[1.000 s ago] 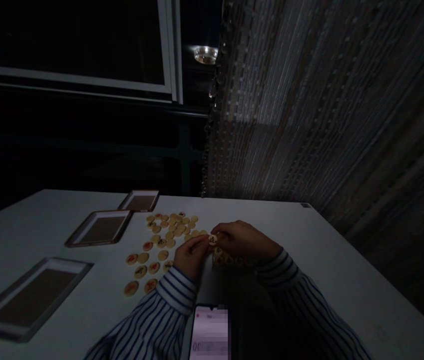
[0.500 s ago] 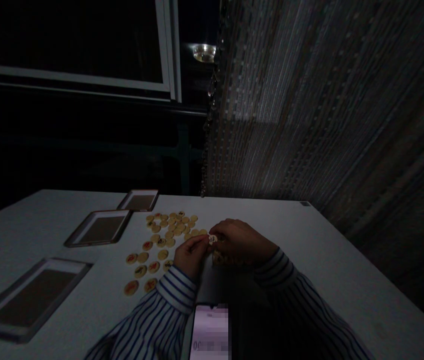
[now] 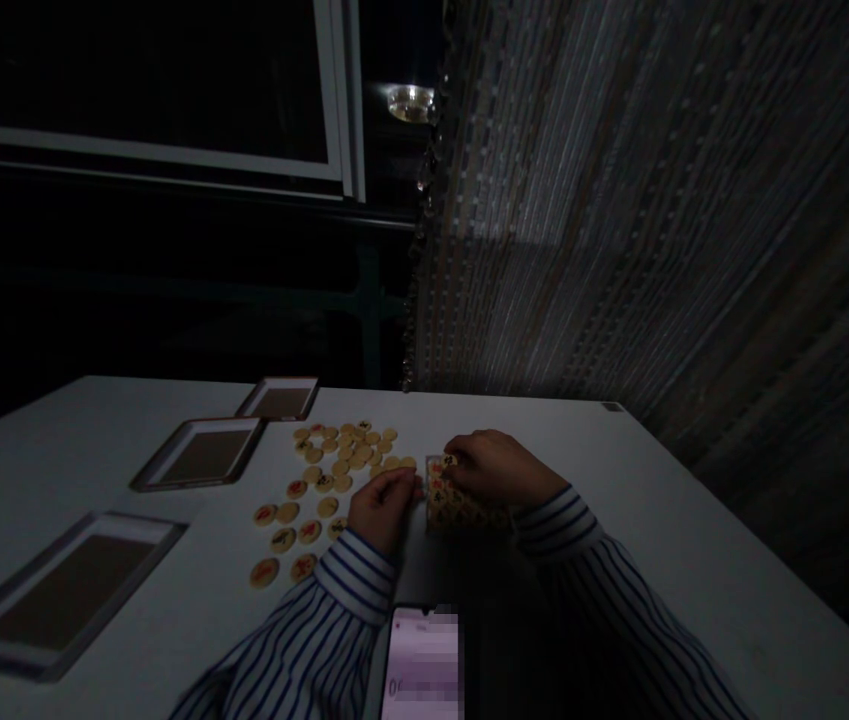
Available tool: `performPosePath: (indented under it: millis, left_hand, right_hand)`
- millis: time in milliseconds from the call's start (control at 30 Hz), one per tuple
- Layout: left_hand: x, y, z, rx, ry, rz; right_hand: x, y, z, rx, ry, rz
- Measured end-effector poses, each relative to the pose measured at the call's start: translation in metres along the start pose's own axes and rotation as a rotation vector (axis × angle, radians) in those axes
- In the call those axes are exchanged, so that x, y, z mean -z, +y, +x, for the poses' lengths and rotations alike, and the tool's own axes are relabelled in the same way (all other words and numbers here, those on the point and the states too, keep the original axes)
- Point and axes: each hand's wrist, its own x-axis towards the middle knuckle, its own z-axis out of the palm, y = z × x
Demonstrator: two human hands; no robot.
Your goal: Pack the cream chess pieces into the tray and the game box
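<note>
A disc point(image 3: 449, 460) is pinched by the right hand point(image 3: 500, 467) at the box's point(image 3: 428, 512) far edge; the left hand's point(image 3: 379, 512) grip cannot be told.

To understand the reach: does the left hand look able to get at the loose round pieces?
Probably yes: the left hand is close beside the loose round pieces, and nothing visible stands between them. Whether it holds something is unclear.
</note>
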Motion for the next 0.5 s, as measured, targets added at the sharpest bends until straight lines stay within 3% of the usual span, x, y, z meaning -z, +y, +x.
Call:
performPosePath:
  millis: [500]
  left_hand:
    - [0.002,0.001,0.0,-0.024,-0.02,0.063]
  right_hand:
    - [-0.018,0.005,0.004,0.005,-0.14,-0.132]
